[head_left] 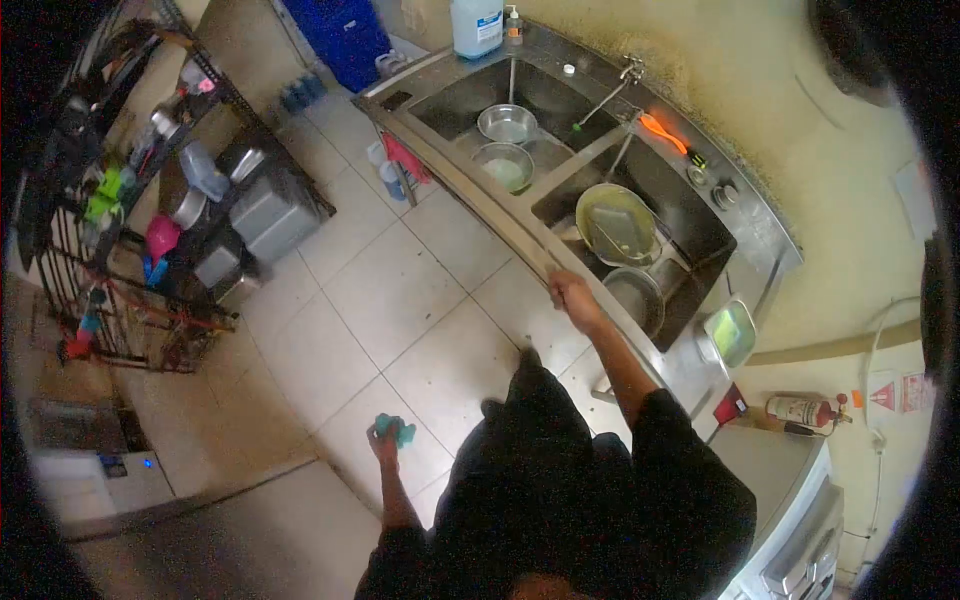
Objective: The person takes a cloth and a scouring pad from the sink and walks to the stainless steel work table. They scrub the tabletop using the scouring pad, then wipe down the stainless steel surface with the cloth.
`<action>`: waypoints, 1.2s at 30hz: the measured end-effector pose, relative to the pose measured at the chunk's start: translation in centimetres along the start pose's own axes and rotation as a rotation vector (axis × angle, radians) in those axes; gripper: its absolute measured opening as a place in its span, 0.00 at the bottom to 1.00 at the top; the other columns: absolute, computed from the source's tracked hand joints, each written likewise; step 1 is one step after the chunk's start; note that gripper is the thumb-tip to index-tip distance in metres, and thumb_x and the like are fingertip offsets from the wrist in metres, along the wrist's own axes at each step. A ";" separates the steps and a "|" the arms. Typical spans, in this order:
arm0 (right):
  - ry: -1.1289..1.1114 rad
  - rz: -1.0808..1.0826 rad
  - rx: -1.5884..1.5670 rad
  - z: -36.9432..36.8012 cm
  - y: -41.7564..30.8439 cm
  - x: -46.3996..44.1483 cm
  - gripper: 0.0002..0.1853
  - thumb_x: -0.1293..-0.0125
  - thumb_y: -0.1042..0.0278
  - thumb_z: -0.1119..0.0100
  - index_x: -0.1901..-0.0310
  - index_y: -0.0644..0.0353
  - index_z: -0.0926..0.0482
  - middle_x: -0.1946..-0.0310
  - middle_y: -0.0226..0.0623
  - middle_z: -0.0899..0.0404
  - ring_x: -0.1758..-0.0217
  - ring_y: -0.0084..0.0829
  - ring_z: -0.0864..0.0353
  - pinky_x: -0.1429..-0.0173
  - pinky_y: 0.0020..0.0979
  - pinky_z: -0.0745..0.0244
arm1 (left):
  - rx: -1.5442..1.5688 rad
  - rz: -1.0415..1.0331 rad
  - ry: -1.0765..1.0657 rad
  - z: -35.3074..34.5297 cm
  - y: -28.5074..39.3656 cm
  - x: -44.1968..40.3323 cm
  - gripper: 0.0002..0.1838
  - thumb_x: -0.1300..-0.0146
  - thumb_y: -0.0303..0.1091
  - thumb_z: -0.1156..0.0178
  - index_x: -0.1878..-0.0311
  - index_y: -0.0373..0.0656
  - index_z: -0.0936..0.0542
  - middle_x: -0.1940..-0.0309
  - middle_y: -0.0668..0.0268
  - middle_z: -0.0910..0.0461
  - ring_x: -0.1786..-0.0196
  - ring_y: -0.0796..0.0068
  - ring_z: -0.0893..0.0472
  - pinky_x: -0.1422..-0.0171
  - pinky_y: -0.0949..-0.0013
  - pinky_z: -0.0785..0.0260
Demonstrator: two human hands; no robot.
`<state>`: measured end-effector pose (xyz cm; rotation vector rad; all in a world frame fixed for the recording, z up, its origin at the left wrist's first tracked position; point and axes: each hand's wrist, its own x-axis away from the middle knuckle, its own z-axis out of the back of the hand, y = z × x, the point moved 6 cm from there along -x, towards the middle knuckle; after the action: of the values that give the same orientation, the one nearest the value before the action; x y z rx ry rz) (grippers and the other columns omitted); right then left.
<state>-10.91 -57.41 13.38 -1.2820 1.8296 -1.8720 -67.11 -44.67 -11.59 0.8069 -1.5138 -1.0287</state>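
Observation:
My left hand (384, 440) hangs low over the floor at my left side, closed round a crumpled teal cloth (397, 430). At the front edge of the steel double sink (520, 215), my right hand (573, 296) is curled with its fingers closed. Whether it holds anything is hidden, and I cannot tell if it touches the edge. Just beyond it, the right basin contains a large yellowish bowl (590, 225) with a greyish piece inside, and a round metal pan (634, 300). In the left basin are a metal bowl (508, 124) and a bowl of cloudy liquid (503, 168).
A rack (225, 75) of pots and containers stands left. Along the sink's back lie a faucet (632, 70) and an orange-handled brush (660, 132). A metal container (730, 335) with something green sits at the right end, near a fire extinguisher (800, 409). Small debris dots the tiled floor (400, 310).

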 end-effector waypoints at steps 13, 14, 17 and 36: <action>0.312 -0.183 -0.417 7.8 -1.5 -48.6 0.11 0.28 0.67 0.53 0.70 0.57 0.29 0.80 0.27 0.32 0.80 0.23 0.36 0.74 0.26 0.37 | -0.196 0.229 0.340 -2.8 3.4 -4.6 0.26 0.43 0.23 0.33 0.43 0.39 0.33 0.48 0.56 0.23 0.50 0.64 0.22 0.49 0.64 0.24; 0.374 -0.219 -0.400 9.3 0.0 -50.9 0.11 0.28 0.67 0.53 0.70 0.57 0.29 0.80 0.28 0.32 0.80 0.24 0.36 0.73 0.27 0.37 | -0.254 0.280 0.369 -3.5 4.6 -4.2 0.26 0.42 0.23 0.33 0.43 0.39 0.33 0.48 0.56 0.24 0.50 0.64 0.22 0.49 0.64 0.25; 0.523 -0.334 -0.318 12.8 5.5 -55.1 0.10 0.29 0.66 0.52 0.69 0.58 0.29 0.78 0.29 0.32 0.78 0.25 0.36 0.72 0.27 0.36 | -0.350 0.358 0.438 -5.1 9.4 -4.3 0.26 0.42 0.24 0.33 0.42 0.39 0.33 0.48 0.57 0.24 0.50 0.64 0.22 0.49 0.64 0.25; 0.896 0.026 0.086 24.0 1.4 -65.5 0.08 0.31 0.64 0.51 0.62 0.60 0.27 0.67 0.36 0.29 0.67 0.33 0.32 0.60 0.33 0.35 | -0.652 0.207 0.336 -12.7 25.9 -21.3 0.28 0.41 0.28 0.33 0.39 0.39 0.33 0.48 0.57 0.24 0.49 0.64 0.23 0.48 0.63 0.25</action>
<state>44.15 -29.23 -19.02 -0.3621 2.0408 -2.7281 -49.80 -17.63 4.28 0.3262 -0.8698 -1.0765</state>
